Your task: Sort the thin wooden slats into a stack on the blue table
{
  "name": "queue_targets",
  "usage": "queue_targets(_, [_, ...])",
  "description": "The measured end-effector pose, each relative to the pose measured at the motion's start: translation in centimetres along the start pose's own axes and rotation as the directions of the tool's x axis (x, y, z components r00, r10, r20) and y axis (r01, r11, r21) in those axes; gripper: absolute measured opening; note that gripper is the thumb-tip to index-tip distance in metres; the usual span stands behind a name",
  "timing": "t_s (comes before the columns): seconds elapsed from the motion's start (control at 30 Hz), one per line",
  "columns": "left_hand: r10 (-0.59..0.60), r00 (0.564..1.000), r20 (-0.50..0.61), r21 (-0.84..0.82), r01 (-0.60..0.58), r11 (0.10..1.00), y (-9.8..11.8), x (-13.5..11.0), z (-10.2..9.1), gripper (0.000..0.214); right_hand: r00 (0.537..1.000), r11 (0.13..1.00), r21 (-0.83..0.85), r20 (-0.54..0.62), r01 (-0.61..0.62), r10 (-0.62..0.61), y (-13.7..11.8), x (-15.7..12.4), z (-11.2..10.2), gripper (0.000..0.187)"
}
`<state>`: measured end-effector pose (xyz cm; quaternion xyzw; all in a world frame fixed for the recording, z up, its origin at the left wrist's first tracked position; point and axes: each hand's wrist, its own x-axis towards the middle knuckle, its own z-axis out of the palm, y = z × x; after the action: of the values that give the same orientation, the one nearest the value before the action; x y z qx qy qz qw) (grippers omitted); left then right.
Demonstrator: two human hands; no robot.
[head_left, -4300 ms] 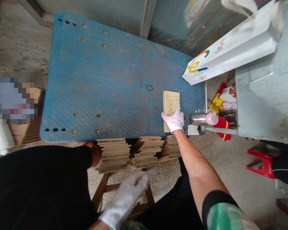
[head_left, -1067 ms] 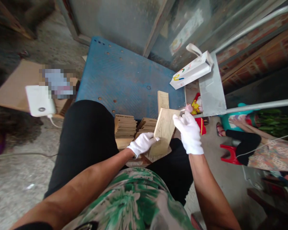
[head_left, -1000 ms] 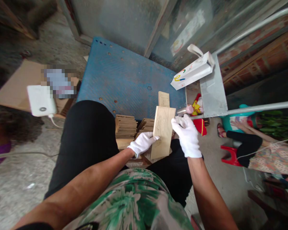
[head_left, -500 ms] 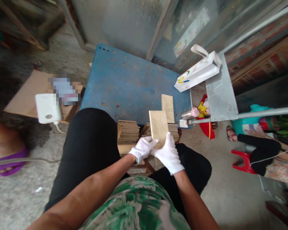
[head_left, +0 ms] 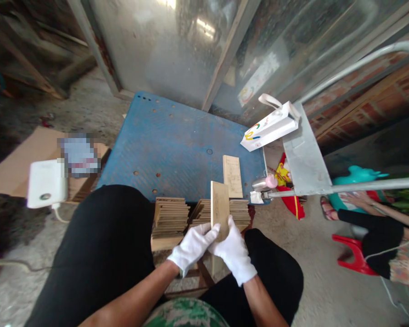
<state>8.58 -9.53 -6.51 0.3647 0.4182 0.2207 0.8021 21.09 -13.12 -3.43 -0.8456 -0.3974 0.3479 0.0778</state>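
Observation:
Both hands wear white gloves. A thin pale wooden board (head_left: 220, 204) stands up between them, turned partly edge-on. My left hand (head_left: 195, 246) is closed at its lower left, with the thumb against the board. My right hand (head_left: 235, 255) grips the lower right side. Beneath and beyond the hands, rows of similar thin boards (head_left: 171, 217) are packed together between my knees. Another pale board or small stack (head_left: 232, 176) lies on the blue plastic surface (head_left: 177, 141) ahead.
A white paper bag (head_left: 271, 127) rests by a metal-framed shelf (head_left: 306, 154) at right. On cardboard (head_left: 13, 159) at left lie a white device (head_left: 47, 184) with a cable and a blurred-out object. A person sits near a red stool (head_left: 352, 254) on the far right.
The board has turned more edge-on between my hands. My view has tilted up, so the pallet-like surface and hands appear lower in the picture.

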Motion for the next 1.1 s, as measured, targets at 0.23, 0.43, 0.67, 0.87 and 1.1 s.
queue_targets(0.23, [-0.268,0.933,-0.241,-0.216,0.218,0.952,-0.5,0.5,-0.6,0.052,1.000,1.000,0.024,-0.005,-0.015,0.015,-0.3,6.5,-1.9,0.110])
queue_targets(0.43, [-0.274,0.955,-0.110,0.043,0.280,0.959,-2.9,0.1,0.4,0.035,0.990,0.969,-0.244,-0.125,0.034,-0.066,0.7,16.5,-3.4,0.123])
queue_targets(0.67, [-0.353,0.926,-0.130,0.077,0.365,0.928,-3.1,0.4,0.0,0.040,0.975,0.886,-0.464,-0.200,-0.010,-0.093,0.2,23.4,-4.5,0.120])
queue_targets(0.87, [-0.385,0.915,-0.122,0.009,0.389,0.921,-4.6,0.6,0.4,0.038,0.978,0.865,-0.499,-0.196,-0.039,-0.069,1.5,26.6,-3.6,0.125])
queue_targets(1.1, [-0.475,0.876,-0.083,-0.094,0.467,0.879,-6.1,0.7,0.7,0.043,0.975,0.886,-0.455,-0.224,-0.091,-0.015,2.6,28.0,-2.1,0.127])
